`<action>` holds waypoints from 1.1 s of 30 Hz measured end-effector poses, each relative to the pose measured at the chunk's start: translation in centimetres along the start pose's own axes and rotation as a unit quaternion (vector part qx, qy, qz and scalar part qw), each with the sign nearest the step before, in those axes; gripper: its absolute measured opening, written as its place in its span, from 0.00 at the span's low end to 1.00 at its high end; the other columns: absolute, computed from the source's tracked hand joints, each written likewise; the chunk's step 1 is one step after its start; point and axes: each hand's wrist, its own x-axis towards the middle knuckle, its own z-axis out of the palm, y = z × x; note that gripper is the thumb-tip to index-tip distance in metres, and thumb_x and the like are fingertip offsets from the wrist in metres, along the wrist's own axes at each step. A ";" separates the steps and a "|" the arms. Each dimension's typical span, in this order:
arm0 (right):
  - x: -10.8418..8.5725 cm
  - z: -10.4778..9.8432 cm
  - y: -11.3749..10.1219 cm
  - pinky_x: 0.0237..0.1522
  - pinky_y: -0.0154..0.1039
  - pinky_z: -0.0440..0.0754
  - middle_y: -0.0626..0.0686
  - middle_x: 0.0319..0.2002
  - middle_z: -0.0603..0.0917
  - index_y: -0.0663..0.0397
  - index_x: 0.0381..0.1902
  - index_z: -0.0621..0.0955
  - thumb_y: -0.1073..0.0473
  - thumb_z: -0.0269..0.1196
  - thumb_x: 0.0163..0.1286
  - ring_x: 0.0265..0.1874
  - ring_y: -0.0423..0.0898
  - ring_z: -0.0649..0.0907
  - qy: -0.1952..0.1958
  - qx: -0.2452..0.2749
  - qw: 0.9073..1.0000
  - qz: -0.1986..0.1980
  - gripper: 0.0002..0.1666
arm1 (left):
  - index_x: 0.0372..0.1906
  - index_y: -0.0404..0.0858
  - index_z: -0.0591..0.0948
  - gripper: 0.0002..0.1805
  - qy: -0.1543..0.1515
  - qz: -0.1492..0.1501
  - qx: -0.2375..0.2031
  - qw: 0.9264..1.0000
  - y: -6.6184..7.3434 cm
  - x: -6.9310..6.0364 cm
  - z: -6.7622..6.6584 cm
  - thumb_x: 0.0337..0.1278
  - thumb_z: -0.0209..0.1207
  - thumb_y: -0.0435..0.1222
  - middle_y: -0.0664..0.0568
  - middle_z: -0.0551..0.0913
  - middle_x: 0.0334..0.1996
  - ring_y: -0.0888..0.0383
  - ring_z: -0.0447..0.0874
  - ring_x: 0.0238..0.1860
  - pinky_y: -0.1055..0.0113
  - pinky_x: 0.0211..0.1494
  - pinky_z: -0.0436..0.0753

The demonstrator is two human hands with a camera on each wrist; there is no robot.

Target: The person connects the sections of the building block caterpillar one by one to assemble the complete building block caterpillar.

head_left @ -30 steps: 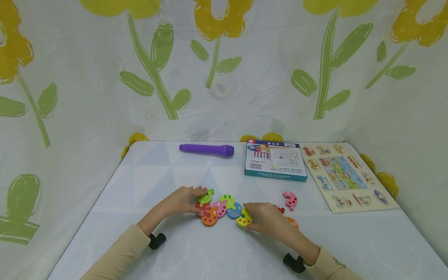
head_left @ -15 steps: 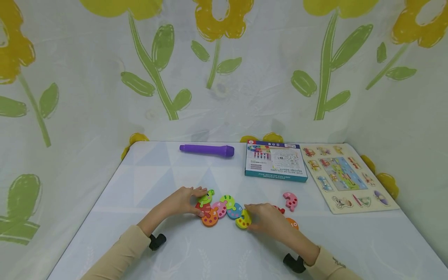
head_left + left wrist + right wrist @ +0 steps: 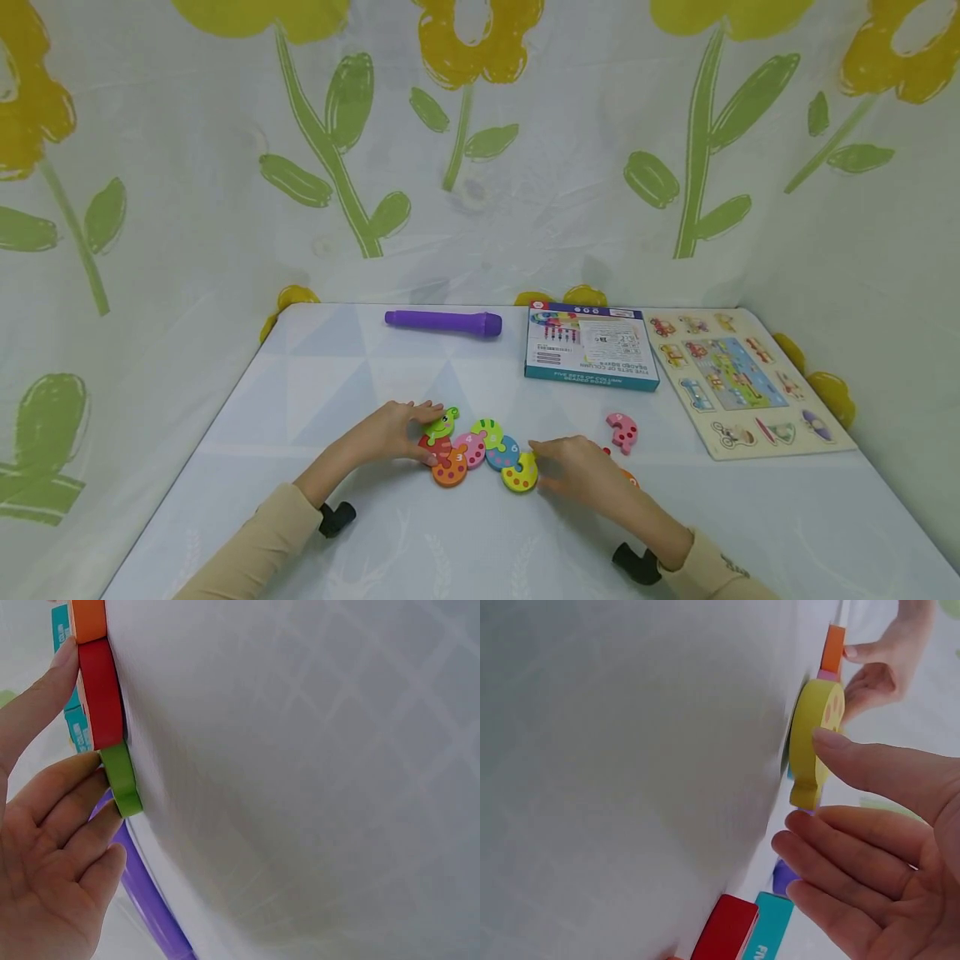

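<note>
One left hand (image 3: 392,430) pinches a green-and-red caterpillar-puzzle end (image 3: 441,428); beside the right hand's (image 3: 581,472) spread fingers lies a dotted yellow crescent (image 3: 520,476).

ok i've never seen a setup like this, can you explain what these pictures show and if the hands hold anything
There is no robot, just a person's bare left hand and right hand. The wide picture comes from a camera worn on the head; the two close, tilted ones come from a camera on each wrist.

On the table lies a caterpillar of colored pieces, with a loose pink piece off to the right. Behind lie a purple stick, a box and a picture board.

The left hand holds the caterpillar's green head end between thumb and fingers. The right hand is beside the yellow piece on the other end, fingers loose, not gripping it.
</note>
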 end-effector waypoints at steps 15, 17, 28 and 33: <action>-0.4 -0.3 -0.1 0.52 0.48 0.80 0.53 0.52 0.84 0.58 0.54 0.83 0.62 0.75 0.53 0.54 0.53 0.81 0.002 0.033 0.999 -0.021 0.28 | 0.65 0.40 0.74 0.42 -0.004 0.006 -0.008 1.000 -0.1 0.0 0.0 0.39 0.74 0.48 0.48 0.72 0.65 0.46 0.64 0.69 0.44 0.70 0.58; -0.5 -0.4 -0.2 0.52 0.47 0.80 0.53 0.52 0.84 0.58 0.54 0.83 0.62 0.75 0.53 0.54 0.53 0.81 0.004 0.033 0.999 -0.020 0.28 | 0.65 0.40 0.74 0.42 -0.004 0.007 -0.008 1.000 -0.1 0.0 0.0 0.40 0.74 0.48 0.48 0.72 0.65 0.46 0.64 0.69 0.44 0.70 0.58; -0.8 -0.8 0.2 0.53 0.49 0.80 0.53 0.55 0.82 0.57 0.57 0.81 0.59 0.74 0.54 0.57 0.53 0.79 -0.006 0.061 0.998 -0.007 0.31 | 0.65 0.40 0.74 0.42 -0.003 0.010 -0.009 1.000 -0.1 0.0 0.0 0.40 0.74 0.48 0.49 0.72 0.65 0.46 0.63 0.69 0.43 0.70 0.58; -1.2 -0.9 0.8 0.52 0.46 0.81 0.52 0.57 0.81 0.56 0.59 0.80 0.58 0.74 0.55 0.59 0.51 0.78 -0.002 0.070 0.997 -0.016 0.32 | 0.65 0.40 0.74 0.42 -0.003 0.008 -0.008 1.000 0.0 0.0 0.0 0.40 0.74 0.48 0.49 0.72 0.65 0.47 0.63 0.69 0.45 0.70 0.59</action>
